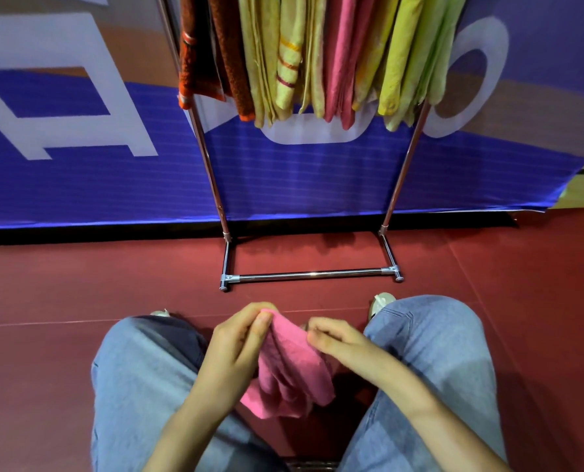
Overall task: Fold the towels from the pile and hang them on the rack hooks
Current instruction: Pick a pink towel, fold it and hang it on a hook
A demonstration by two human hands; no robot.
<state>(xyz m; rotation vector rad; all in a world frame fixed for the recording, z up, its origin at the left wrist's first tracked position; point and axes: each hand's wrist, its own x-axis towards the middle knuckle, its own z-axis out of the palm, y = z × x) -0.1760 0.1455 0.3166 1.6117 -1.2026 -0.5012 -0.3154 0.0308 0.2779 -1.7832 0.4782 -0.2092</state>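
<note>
Fingers of my left hand [239, 338] are pinching the top corner of one pink towel [294, 369], curled fingertips of my right hand [343, 340] are pinching its edge just beside them, and it is hanging between both hands, well apart from one rack [312, 274] carrying bunched towels [338, 63] I cannot count.

The person wears loose, light blue denim jeans [140, 369], wide in the leg, with soft creases across the thighs and a stitched seam at the right knee. Two pale, off-white shoes show past the knees, on the side nearest the rack [312, 274]. The left shoe [161, 313] is only a sliver, while the right shoe [380, 301] shows its rounded toe. The left hand [239, 349] and right hand [341, 338] are bare, as are both forearms.
</note>
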